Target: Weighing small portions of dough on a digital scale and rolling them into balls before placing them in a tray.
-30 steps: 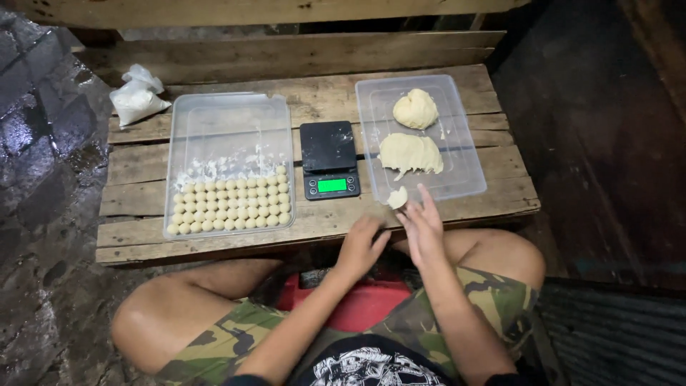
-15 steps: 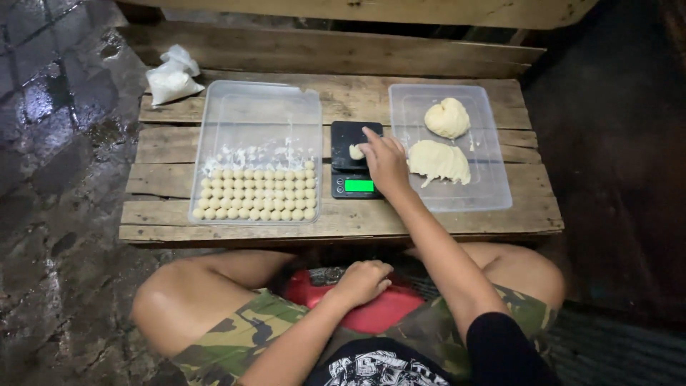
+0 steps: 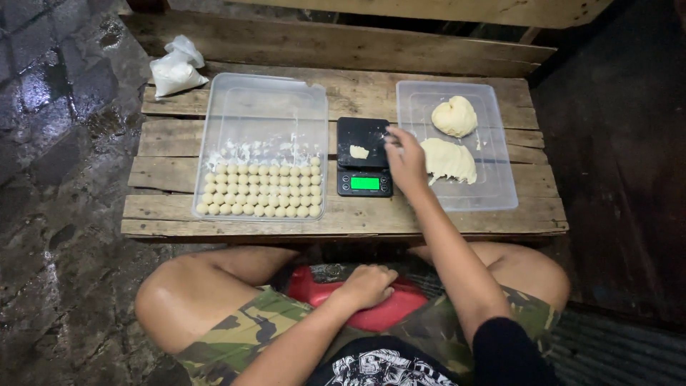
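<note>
A small pale dough piece (image 3: 359,151) is seen lying on the platform of the black scale (image 3: 364,157), flattish and irregular, its long axis running roughly left to right. The right hand (image 3: 405,159) is held over the scale's right edge, fingers drawn together, nothing visibly gripped, between the piece and the dough slab (image 3: 448,159) in the right tray (image 3: 500,193). The left hand (image 3: 368,284) is rested loosely curled on a red seat (image 3: 371,314).

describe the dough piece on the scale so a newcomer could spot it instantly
On the wooden pallet table, find the black digital scale between the two clear plastic trays. The small pale dough piece lies alone on its dark platform, by the right hand; unlike the rolled balls, it is flat and irregular.
</note>
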